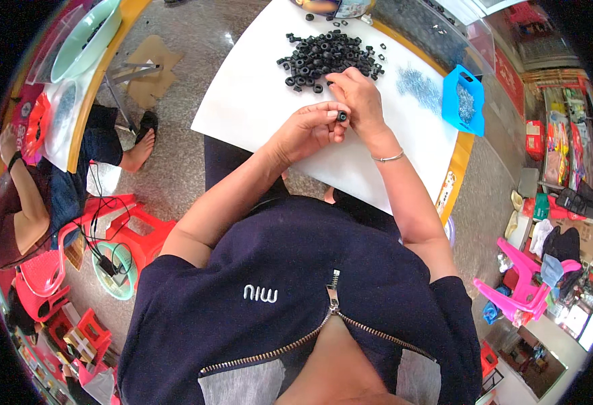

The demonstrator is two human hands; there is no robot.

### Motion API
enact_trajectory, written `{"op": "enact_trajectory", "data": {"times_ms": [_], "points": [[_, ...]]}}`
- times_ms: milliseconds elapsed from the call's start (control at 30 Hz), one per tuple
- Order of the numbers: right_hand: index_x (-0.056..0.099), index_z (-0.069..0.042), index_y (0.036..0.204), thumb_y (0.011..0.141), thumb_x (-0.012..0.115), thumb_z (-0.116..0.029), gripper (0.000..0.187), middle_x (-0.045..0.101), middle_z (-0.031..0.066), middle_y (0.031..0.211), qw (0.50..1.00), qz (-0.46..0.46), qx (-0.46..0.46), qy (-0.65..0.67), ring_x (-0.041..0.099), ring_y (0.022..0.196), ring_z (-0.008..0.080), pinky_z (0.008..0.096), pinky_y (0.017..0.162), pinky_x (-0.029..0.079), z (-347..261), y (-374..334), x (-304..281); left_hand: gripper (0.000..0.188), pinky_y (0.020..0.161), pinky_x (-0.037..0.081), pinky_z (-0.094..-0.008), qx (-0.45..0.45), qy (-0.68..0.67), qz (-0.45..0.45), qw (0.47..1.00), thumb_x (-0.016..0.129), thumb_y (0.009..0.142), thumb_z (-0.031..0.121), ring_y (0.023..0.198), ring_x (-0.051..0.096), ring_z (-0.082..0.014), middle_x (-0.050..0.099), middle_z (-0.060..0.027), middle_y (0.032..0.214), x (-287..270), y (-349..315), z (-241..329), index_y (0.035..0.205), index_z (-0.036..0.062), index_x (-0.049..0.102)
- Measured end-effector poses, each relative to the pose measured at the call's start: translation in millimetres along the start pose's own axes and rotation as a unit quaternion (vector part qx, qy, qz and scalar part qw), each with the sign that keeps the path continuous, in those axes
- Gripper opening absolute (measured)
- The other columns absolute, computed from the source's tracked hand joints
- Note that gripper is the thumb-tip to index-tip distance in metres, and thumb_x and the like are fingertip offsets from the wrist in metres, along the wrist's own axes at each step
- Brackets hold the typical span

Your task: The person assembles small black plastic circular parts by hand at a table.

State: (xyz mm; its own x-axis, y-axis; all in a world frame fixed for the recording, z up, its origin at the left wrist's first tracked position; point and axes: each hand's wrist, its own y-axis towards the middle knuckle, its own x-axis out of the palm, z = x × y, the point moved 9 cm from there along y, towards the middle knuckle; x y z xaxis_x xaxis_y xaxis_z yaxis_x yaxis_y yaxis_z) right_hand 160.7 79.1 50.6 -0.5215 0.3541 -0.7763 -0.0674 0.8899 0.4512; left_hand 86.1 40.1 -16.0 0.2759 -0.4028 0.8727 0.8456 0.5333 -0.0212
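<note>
Your left hand [313, 128] pinches a black part [341, 116], near side of the black pile [323, 54]; your right hand [362, 101] is at pile's near edge, can't tell if pinching. Blue basket [452, 101] right of pile.

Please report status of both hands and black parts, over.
Left hand: holding small black part. Right hand: at near edge of black pile. Nothing visibly in the way.

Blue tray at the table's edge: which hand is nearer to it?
Right. The right hand is left of the blue tray; the left hand, holding a black piece, is farther left.
</note>
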Motion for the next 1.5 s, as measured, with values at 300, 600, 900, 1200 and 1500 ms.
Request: {"op": "enact_trajectory", "data": {"times_ms": [300, 600, 900, 1200, 1500], "points": [[0.06, -0.004, 0.086, 0.083, 0.063, -0.012, 0.009, 0.063, 0.0084, 0.078, 0.962, -0.011, 0.176, 0.208, 0.062, 0.065, 0.0167, 0.0274, 0.061, 0.049, 13.4, -20.5, -24.3, 0.026, 0.074, 0.045, -0.0279, 0.017, -0.017, 0.023, 0.999, 0.058, 0.087, 0.017, 0.079, 0.054, -0.0145, 0.057, -0.0072, 0.091, 2.6, -0.9, 3.7, 0.108, 0.0015, 0.056], [0.06, -0.001, 0.097, 0.089, 0.058, -0.01, 0.013, 0.063, 0.0038, 0.081, 0.842, 0.018, 0.262, 0.471, 0.056, 0.065, 0.0073, 0.0207, 0.061, 0.046, 4.3, -60.1, -43.2, 0.029, 0.074, 0.046, -0.0265, 0.021, -0.013, 0.06, 0.998, 0.058, 0.089, 0.015, 0.081, 0.055, -0.0133, 0.058, -0.0073, 0.097, -0.3, 1.1, 5.2, 0.114, 0.0005, 0.053], [0.063, -0.001, 0.099, 0.086, 0.061, -0.004, 0.013, 0.063, 0.0026, 0.082, 0.884, 0.033, 0.246, 0.396, 0.057, 0.07, 0.0067, 0.0206, 0.066, 0.049, -7.6, -65.3, -44.8, 0.029, 0.075, 0.048, -0.0266, 0.032, 0.032, 0.097, 0.994, 0.057, 0.09, 0.015, 0.078, 0.056, -0.0137, 0.061, -0.0067, 0.092, -5.8, 0.3, 5.3, 0.114, -0.0016, 0.054], [0.064, 0.001, 0.092, 0.083, 0.064, -0.002, 0.01, 0.064, 0.004, 0.084, 0.889, 0.048, 0.255, 0.377, 0.057, 0.068, 0.0081, 0.0211, 0.062, 0.047, -6.6, -66.6, -46.2, 0.029, 0.076, 0.048, -0.0273, 0.028, 0.052, 0.097, 0.994, 0.058, 0.089, 0.014, 0.077, 0.057, -0.0143, 0.061, -0.0065, 0.092, -4.8, 0.2, 5.4, 0.114, -0.0012, 0.055], [0.066, -0.002, 0.096, 0.081, 0.065, -0.001, 0.015, 0.064, 0.0055, 0.085, 0.954, 0.054, 0.163, 0.246, 0.059, 0.071, 0.01, 0.0234, 0.064, 0.048, -21.1, -60.3, -60.6, 0.027, 0.074, 0.049, -0.0277, 0.042, 0.049, 0.105, 0.992, 0.059, 0.089, 0.012, 0.077, 0.057, -0.0148, 0.061, -0.0079, 0.093, -7.2, 2.2, 5.2, 0.112, -0.0015, 0.056]]}}
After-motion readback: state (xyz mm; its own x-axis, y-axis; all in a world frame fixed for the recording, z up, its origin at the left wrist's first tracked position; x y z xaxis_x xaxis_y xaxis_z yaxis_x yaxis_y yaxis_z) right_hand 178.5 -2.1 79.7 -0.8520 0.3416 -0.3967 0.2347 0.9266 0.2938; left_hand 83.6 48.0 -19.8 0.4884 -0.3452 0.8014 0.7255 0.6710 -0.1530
